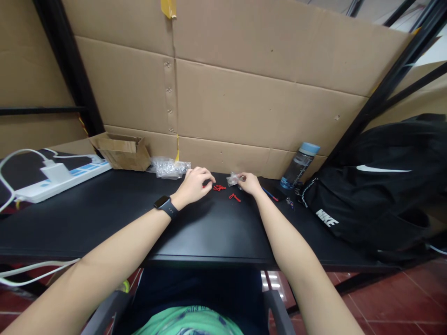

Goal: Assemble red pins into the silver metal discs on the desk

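My left hand [195, 187], with a dark smartwatch [166, 205] on the wrist, hovers low over the black table, its fingers bent and the thumb and forefinger apart. Just right of its fingertips lies a small bunch of red cords [219, 188]. A single looped red cord [234, 197] rests nearer to me, between the two hands. My right hand [250, 183] pinches a small clear plastic bag [232, 179] near the back of the table. What the bag contains cannot be made out. Part of the red cords by my left fingers is hidden.
Crumpled clear plastic wrap [169, 167] and an open cardboard box [122, 152] stand at the back left, beside a white power strip [70, 179]. On the right are a water bottle [299, 166], a blue-and-red pen [270, 194], small metal bits [289, 203] and a black backpack [380, 186].
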A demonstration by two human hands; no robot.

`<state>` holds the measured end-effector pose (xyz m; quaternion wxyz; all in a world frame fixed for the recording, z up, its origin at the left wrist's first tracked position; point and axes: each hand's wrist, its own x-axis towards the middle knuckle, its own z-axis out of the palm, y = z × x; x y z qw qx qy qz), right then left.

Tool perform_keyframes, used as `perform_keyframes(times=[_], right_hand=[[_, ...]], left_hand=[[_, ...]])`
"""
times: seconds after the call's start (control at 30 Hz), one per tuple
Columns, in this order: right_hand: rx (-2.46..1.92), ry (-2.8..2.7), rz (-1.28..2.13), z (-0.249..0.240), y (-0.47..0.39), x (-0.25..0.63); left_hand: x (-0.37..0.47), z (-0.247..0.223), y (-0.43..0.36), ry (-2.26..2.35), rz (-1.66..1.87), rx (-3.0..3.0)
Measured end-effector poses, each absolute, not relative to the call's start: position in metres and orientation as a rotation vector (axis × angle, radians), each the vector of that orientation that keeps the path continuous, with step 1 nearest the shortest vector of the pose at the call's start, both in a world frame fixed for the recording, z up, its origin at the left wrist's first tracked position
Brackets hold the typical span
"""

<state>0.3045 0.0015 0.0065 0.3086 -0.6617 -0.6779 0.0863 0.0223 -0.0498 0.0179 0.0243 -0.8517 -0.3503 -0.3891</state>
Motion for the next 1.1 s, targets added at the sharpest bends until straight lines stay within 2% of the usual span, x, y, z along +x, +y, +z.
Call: perform_keyframes(times=[0.7,1.1], right_hand=[[-1.944,-2.065,0.047,-0.002,0.001,0.298],[-1.965,-2.072,0.143,0.011,-0.007,0.303]], left_hand=[[0.025,0.018,-0.052,-1.06,-1.133,-2.737],[0.025,0.013,-0.05,-0.965,-1.078,-2.827]])
